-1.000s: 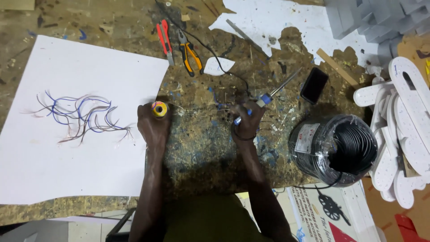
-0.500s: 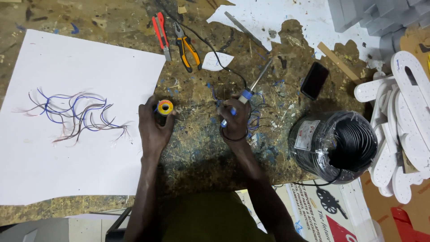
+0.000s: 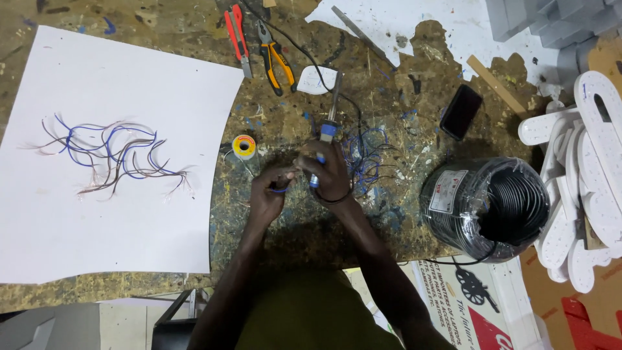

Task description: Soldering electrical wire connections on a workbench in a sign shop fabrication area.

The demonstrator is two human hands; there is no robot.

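Head view looks straight down on a worn workbench (image 3: pixel 162 19), its top scarred, stained and flecked with old paint and blue marks. Near the middle the right hand (image 3: pixel 332 174) is closed around the blue-handled soldering iron (image 3: pixel 328 123), whose metal shaft points away from the person toward the far edge; a dark cord runs off from it across the bench. The left hand (image 3: pixel 267 194) sits just beside the right one, fingers pinched narrow on a short blue wire (image 3: pixel 280 190) held between the two hands. A small yellow spool of solder (image 3: pixel 243 146) lies on the bench just beyond the left hand, not touched by it. A loose tangle of blue wires (image 3: pixel 366 159) lies right of the right hand.

To the left a large white sheet (image 3: pixel 97 233) covers much of the surface, and a spread of thin blue and brown wire strands (image 3: pixel 113 155) lies on it. At the far edge rest red-handled pliers (image 3: pixel 236 35) and orange-handled cutters (image 3: pixel 275 58), side by side. A torn white sheet (image 3: pixel 440 23) covers the far right part of the bench, with a flat wooden stick (image 3: pixel 495 84) at its edge and a black phone (image 3: pixel 460 111) near it. A big coil of black cable (image 3: pixel 486 207) in clear wrap stands to the right, and white foam cut-out shapes (image 3: pixel 583 194) are stacked beyond it. Grey foam blocks (image 3: pixel 544 26) fill the top right corner. Printed paper (image 3: pixel 473 291) hangs at the near edge.
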